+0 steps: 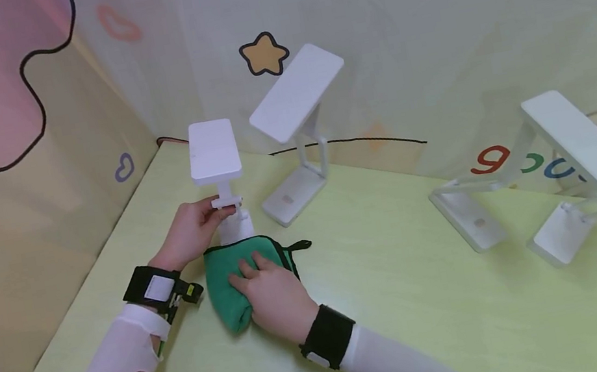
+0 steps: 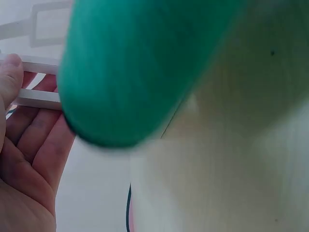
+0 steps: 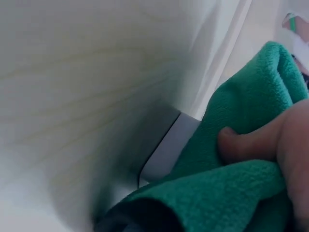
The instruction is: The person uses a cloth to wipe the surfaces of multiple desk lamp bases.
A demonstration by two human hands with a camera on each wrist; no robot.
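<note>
A white folding desk lamp [image 1: 213, 151] stands near the left side of the table. My left hand [image 1: 193, 231] grips its hinged arm between thumb and fingers; in the left wrist view, two pale bars of the lamp arm [image 2: 41, 100] lie across those fingers. Over the lamp's base is a green cloth [image 1: 226, 295] with black edging and a loop. My right hand [image 1: 281, 299] holds this cloth against the base from above, its thumb pushed into the folds in the right wrist view. Part of the grey-white base [image 3: 170, 147] shows beside the cloth; the rest is covered.
Close behind to the right stands a second white lamp [image 1: 299, 192] with a tilted head. Two more lamps, one with a low base [image 1: 473, 219] and one with a squarer base [image 1: 563, 234], stand at the right. A printed fabric wall [image 1: 397, 31] borders the pale green table [image 1: 413, 305].
</note>
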